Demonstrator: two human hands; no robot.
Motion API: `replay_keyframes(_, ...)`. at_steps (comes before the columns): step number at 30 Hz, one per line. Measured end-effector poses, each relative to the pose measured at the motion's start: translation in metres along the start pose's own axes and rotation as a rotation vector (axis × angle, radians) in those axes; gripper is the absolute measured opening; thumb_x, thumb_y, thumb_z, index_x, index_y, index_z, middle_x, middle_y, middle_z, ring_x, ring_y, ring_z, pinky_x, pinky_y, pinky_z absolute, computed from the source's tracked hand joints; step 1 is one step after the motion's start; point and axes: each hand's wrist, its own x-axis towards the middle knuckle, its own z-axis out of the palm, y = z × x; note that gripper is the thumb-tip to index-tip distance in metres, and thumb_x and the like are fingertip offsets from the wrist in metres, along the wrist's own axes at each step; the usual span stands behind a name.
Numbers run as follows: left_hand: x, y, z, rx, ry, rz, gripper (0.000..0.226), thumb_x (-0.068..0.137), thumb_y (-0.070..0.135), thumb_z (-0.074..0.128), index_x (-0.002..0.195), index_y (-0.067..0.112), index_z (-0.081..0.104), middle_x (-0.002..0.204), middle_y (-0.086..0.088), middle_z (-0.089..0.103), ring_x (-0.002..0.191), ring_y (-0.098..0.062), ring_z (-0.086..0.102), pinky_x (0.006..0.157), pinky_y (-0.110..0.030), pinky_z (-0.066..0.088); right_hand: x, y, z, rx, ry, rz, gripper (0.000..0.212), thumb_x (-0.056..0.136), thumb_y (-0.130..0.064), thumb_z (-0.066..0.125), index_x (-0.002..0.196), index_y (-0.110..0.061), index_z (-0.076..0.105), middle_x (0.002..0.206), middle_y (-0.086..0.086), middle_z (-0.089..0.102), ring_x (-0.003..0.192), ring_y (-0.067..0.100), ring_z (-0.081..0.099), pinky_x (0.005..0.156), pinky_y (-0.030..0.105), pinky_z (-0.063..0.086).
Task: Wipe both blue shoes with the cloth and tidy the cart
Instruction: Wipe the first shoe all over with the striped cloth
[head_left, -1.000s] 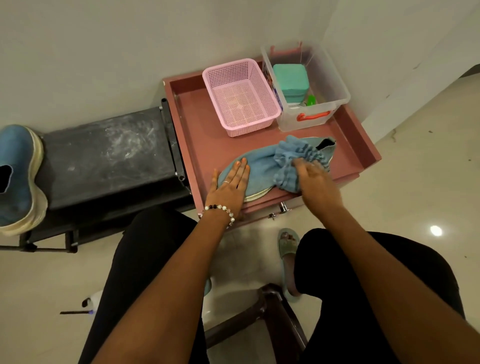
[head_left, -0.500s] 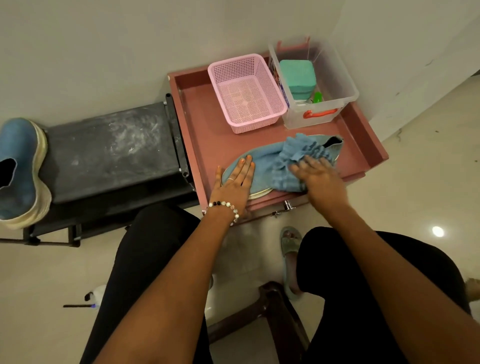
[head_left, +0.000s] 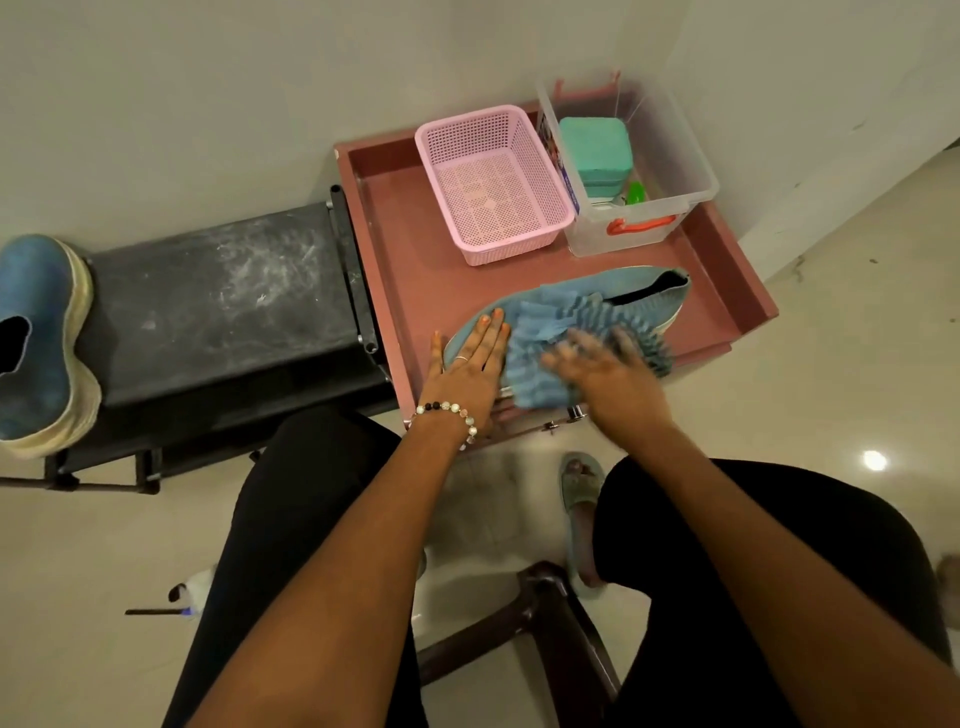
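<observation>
- Two hands work: flat left hand (head_left: 470, 371) holds the soft blue knit shoe (head_left: 655, 297) on the pink cart tray (head_left: 727, 270).
- Blurry right hand (head_left: 605, 366) has slid the fluffy blue cloth (head_left: 540, 338) toeward; grip unclear, wiping continues.

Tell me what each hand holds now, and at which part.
The left hand presses flat on the toe of the blue knit shoe. The right hand presses the ruffled blue cloth against the shoe's middle; blur hides its grip.

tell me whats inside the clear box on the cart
The clear box holds a teal block, with a small green thing beside it. Whatever lies beneath the block is covered.
</observation>
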Motion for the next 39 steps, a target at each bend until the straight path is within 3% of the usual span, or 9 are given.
replay_keyframes(6, -0.001, 0.002, 0.002, -0.008, 0.042, -0.01, 0.103, 0.083, 0.01, 0.062, 0.15, 0.014, -0.016, 0.155, 0.003, -0.027, 0.144, -0.013, -0.02, 0.11, -0.06, -0.007, 0.019, -0.042, 0.001, 0.075, -0.016, 0.471, 0.051, 0.097, -0.013, 0.034, 0.147, -0.012, 0.025, 0.153, 0.013, 0.025, 0.145, 0.032, 0.006, 0.114, 0.054, -0.002)
replay_keyframes(10, 0.002, -0.001, -0.001, -0.05, -0.018, 0.008, 0.097, 0.089, 0.022, 0.06, 0.15, 0.02, -0.014, 0.154, 0.003, -0.03, 0.142, -0.013, -0.026, 0.109, -0.062, -0.008, 0.025, -0.101, 0.012, 0.142, 0.034, 0.331, 0.05, 0.086, -0.014, 0.058, 0.134, -0.003, 0.047, 0.136, 0.019, 0.05, 0.136, 0.038, 0.034, 0.111, 0.057, 0.02)
replay_keyframes(14, 0.002, -0.002, 0.0, -0.025, -0.043, 0.019, 0.117, 0.076, 0.028, 0.075, 0.15, 0.016, -0.015, 0.153, 0.003, -0.033, 0.142, -0.014, -0.026, 0.11, -0.062, -0.007, 0.005, -0.033, 0.0, 0.154, -0.001, -0.037, 0.06, 0.086, -0.002, 0.049, 0.142, -0.019, 0.039, 0.147, 0.006, 0.041, 0.142, 0.023, 0.025, 0.116, 0.043, 0.003)
replay_keyframes(18, 0.003, -0.001, 0.002, -0.011, -0.015, 0.005, 0.121, 0.075, 0.019, 0.076, 0.148, 0.014, -0.02, 0.153, 0.004, -0.032, 0.143, -0.013, -0.022, 0.11, -0.06, -0.007, 0.009, 0.022, -0.013, 0.01, 0.053, 0.158, 0.057, 0.09, -0.004, 0.043, 0.14, -0.031, 0.041, 0.146, -0.003, 0.043, 0.143, 0.017, 0.023, 0.116, 0.042, -0.003)
replay_keyframes(23, 0.002, 0.0, 0.003, -0.008, 0.022, 0.002, 0.113, 0.078, 0.013, 0.07, 0.15, 0.014, -0.017, 0.154, 0.003, -0.029, 0.144, -0.013, -0.021, 0.11, -0.062, -0.004, 0.023, -0.058, 0.005, 0.101, 0.031, 0.459, 0.051, 0.095, -0.015, 0.039, 0.145, -0.007, 0.029, 0.149, 0.019, 0.032, 0.143, 0.035, 0.015, 0.115, 0.054, 0.002)
replay_keyframes(26, 0.003, -0.002, 0.0, -0.027, -0.031, 0.007, 0.105, 0.084, 0.025, 0.067, 0.151, 0.019, -0.013, 0.153, 0.004, -0.032, 0.143, -0.013, -0.025, 0.11, -0.062, -0.006, 0.022, -0.099, 0.012, 0.191, 0.089, 0.327, 0.051, 0.085, -0.012, 0.057, 0.134, -0.001, 0.047, 0.135, 0.02, 0.051, 0.136, 0.035, 0.035, 0.113, 0.055, 0.017)
replay_keyframes(31, 0.003, -0.003, 0.0, -0.008, -0.03, 0.016, 0.111, 0.08, 0.022, 0.071, 0.15, 0.014, -0.015, 0.154, 0.003, -0.031, 0.143, -0.013, -0.024, 0.112, -0.062, -0.003, 0.005, -0.012, -0.003, 0.145, 0.032, -0.021, 0.06, 0.084, 0.001, 0.053, 0.138, -0.024, 0.046, 0.141, 0.004, 0.048, 0.14, 0.021, 0.03, 0.116, 0.041, 0.004)
replay_keyframes(35, 0.002, -0.001, 0.002, -0.011, 0.026, 0.015, 0.11, 0.081, 0.016, 0.069, 0.149, 0.013, -0.017, 0.155, 0.003, -0.028, 0.144, -0.013, -0.02, 0.111, -0.061, -0.003, 0.013, 0.016, -0.003, 0.03, 0.148, 0.276, 0.055, 0.09, -0.002, 0.043, 0.14, -0.025, 0.043, 0.144, 0.005, 0.045, 0.142, 0.024, 0.023, 0.117, 0.045, 0.001)
replay_keyframes(39, 0.001, 0.0, 0.004, -0.034, 0.053, 0.013, 0.101, 0.081, 0.0, 0.058, 0.15, 0.014, -0.015, 0.155, 0.003, -0.028, 0.144, -0.013, -0.021, 0.11, -0.062, -0.005, 0.021, -0.056, 0.014, 0.151, 0.11, 0.509, 0.052, 0.095, -0.011, 0.038, 0.145, -0.004, 0.027, 0.152, 0.02, 0.025, 0.144, 0.036, 0.008, 0.115, 0.053, 0.003)
